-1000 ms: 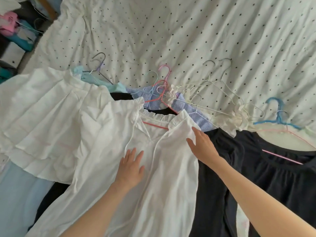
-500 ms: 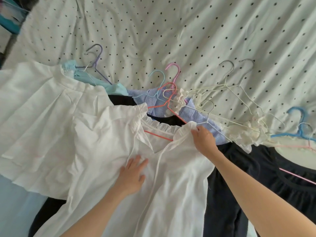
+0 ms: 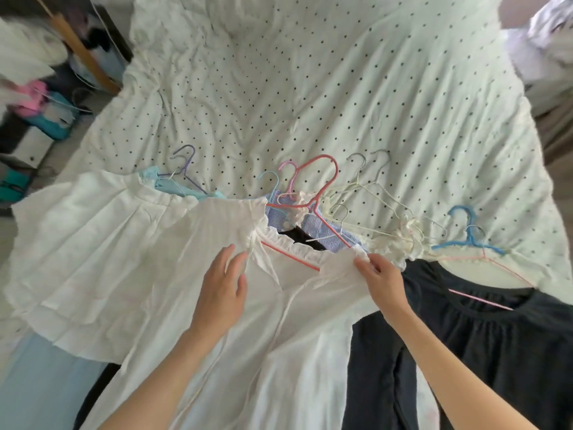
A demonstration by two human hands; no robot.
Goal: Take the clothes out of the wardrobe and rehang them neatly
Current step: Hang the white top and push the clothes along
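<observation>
A white blouse with a ruffled neckline lies spread on the bed on a red hanger, whose hook rises above the collar. My left hand rests flat on the blouse's left chest with its fingers straight, near the collar tie. My right hand pinches the blouse's right shoulder edge. Beside it on the right lies a dark navy top on a pink hanger. A second white garment is spread out to the left.
The polka-dot bedsheet covers the bed. Several more hangers lie behind the blouse: purple, pink, white wire and blue. A blue striped shirt peeks from under the blouse. Clutter sits on the floor at the far left.
My right hand moved up to the blouse's shoulder and took hold of its edge. My left hand slid upward toward the collar. The red hanger's hook now sticks out above the neckline.
</observation>
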